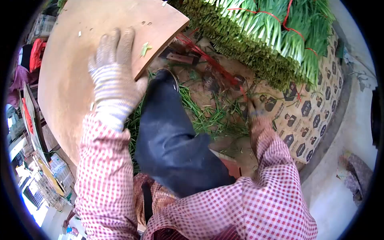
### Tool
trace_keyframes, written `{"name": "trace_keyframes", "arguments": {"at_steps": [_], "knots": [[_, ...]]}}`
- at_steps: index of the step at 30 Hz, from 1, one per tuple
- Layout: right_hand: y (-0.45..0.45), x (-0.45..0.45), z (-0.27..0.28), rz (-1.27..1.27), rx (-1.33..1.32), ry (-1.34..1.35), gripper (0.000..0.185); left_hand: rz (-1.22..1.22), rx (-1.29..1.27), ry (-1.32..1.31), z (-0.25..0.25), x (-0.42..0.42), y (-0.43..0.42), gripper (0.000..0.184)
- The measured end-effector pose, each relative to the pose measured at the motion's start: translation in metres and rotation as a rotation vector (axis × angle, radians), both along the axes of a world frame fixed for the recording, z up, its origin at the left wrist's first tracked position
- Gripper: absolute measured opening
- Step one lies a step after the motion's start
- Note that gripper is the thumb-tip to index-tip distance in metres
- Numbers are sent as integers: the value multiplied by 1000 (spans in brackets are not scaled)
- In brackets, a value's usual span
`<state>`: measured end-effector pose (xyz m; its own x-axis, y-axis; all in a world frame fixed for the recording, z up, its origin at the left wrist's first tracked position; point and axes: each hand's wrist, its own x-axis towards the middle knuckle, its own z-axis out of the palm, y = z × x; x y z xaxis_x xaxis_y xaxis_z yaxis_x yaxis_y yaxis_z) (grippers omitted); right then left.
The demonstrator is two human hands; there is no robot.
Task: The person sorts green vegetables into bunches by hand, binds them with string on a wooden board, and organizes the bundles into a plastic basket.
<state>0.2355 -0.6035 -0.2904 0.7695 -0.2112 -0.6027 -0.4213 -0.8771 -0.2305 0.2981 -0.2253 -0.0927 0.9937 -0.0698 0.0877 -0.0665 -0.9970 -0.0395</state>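
Head cam: L hand [115, 66] open, palm-down on brown board [66, 80], 10–11 o'clock. R hand [254, 111] at approx. 3, by lower end of red strands [224, 73] running toward 12; can't tell if gripping. Bundled green stalks [276, 36] @ 1, w/ printed sheet [310, 120] @ 3.

We rest our left hand in its striped, soiled knit glove [116, 66] on the smooth tan wooden board [66, 80] at eleven o'clock; our right hand [254, 111] touches the thin red plastic ties [224, 75] toward two o'clock.
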Motion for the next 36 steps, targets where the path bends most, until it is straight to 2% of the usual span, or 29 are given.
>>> {"name": "trace_keyframes", "arguments": {"at_steps": [5, 8, 11, 12, 15, 20, 21, 23, 24, 25, 26, 28, 29, 31, 32, 34, 35, 36], "knots": [[-25, -111, 74, 235, 52, 121, 30, 112, 112, 92, 2, 4, -8, 98], [-26, -143, 103, 394, 95, 239, 27, 147, 137, 173, 6, 3, -13, 95], [-14, -130, 124, 606, 118, 310, 25, 82, 16, 95, 5, 0, -9, 93], [-6, -118, 131, 687, 118, 326, 24, -9, 22, 65, 4, -1, -4, 90], [30, -63, 158, 949, 120, 311, 22, -190, -101, 151, 10, -13, 16, 88], [132, 49, 240, 1407, 180, 41, 19, -61, -13, 242, 10, -94, 85, 94], [160, 68, 262, 1500, 306, -139, 16, -19, -35, 247, 11, -119, 99, 92], [213, 113, 285, 1629, 518, -316, 17, 74, -53, 231, 3, -167, 121, 92], [247, 126, 299, 1645, 313, -377, 18, 115, -59, 221, 4, -193, 130, 90], [279, 140, 313, 1647, 368, -436, 21, 150, -67, 215, 4, -218, 137, 89], [314, 154, 314, 1666, 237, -519, 21, 201, -95, 222, 4, -242, 141, 88], [379, 177, 303, 1526, 306, -563, 18, 288, -137, 227, 5, -291, 143, 84], [411, 194, 292, 1482, 363, -510, 25, 331, -148, 226, 8, -310, 145, 82], [469, 222, 274, 1621, 315, -666, 26, 450, -305, 230, 16, -342, 151, 74], [497, 230, 259, 1342, 367, -546, 27, 509, -341, 240, 19, -358, 157, 71], [536, 243, 245, 590, 651, -151, 42, 636, -267, 125, 30, -393, 155, 67], [555, 310, 177, 526, 907, -148, 56, 699, -271, 94, 37, -410, 156, 65], [539, 275, 202, 380, 956, -61, 57, 789, -276, 54, 43, -429, 154, 63]]}}
